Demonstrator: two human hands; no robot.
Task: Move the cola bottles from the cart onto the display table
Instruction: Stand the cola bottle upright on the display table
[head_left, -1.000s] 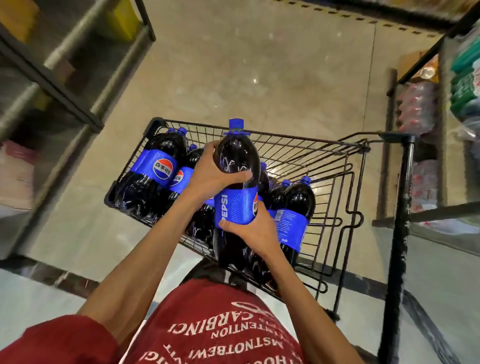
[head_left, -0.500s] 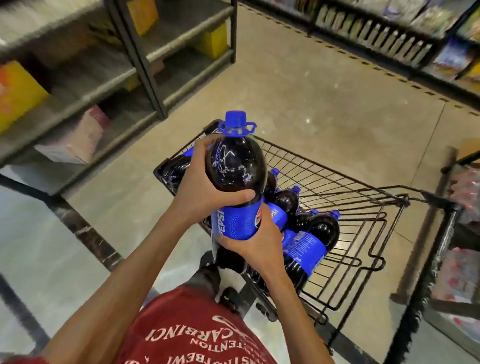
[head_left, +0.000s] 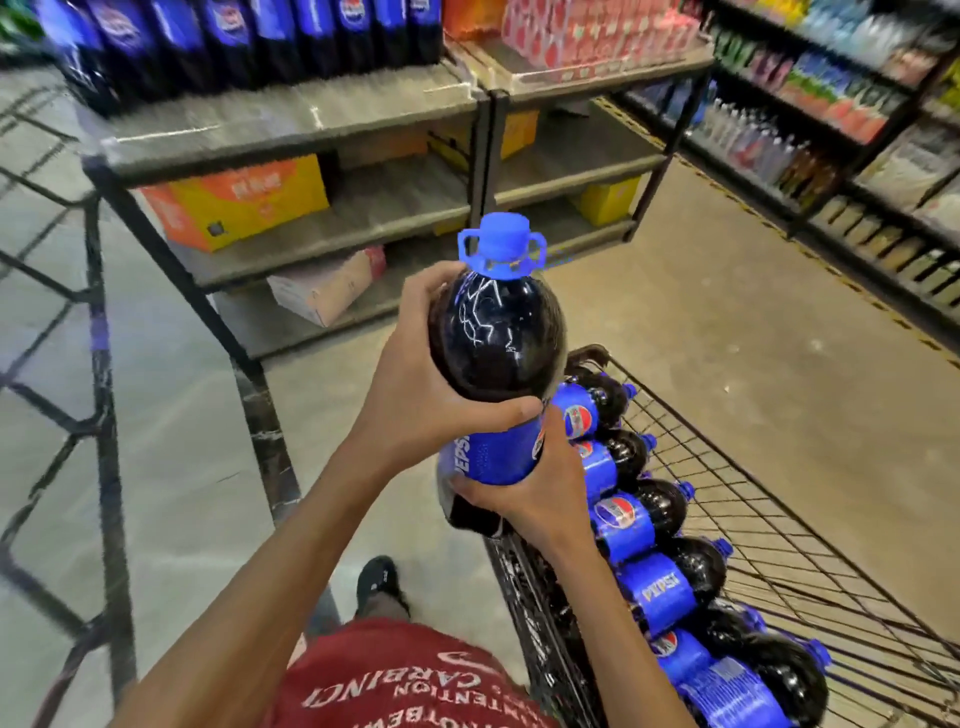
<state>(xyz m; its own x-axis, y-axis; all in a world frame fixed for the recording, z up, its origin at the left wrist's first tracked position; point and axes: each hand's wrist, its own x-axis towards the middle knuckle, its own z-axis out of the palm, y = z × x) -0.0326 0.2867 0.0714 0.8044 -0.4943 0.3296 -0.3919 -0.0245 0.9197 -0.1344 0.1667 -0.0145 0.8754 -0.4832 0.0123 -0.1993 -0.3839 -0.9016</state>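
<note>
Display table (head_left: 291, 124): upper left, stocked bottles (head_left: 234, 41) along its back.
Left hand (head_left: 415, 395): fingers wrapped round the shoulder of the cola bottle (head_left: 493, 338), which is upright in the air over the cart's left edge.
Right hand (head_left: 540, 493): curled round the lower label, bearing the weight.
Handling: probably full, heavy and smooth-walled; a two-handed hold suits it.
Cart (head_left: 779, 519): remaining bottles (head_left: 639, 519) lying inside.

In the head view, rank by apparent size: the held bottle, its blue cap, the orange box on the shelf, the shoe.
Largest: held bottle.
Then orange box, though farther away.
Last, blue cap and shoe look alike; the cap's nearness leaves them unranked.
</note>
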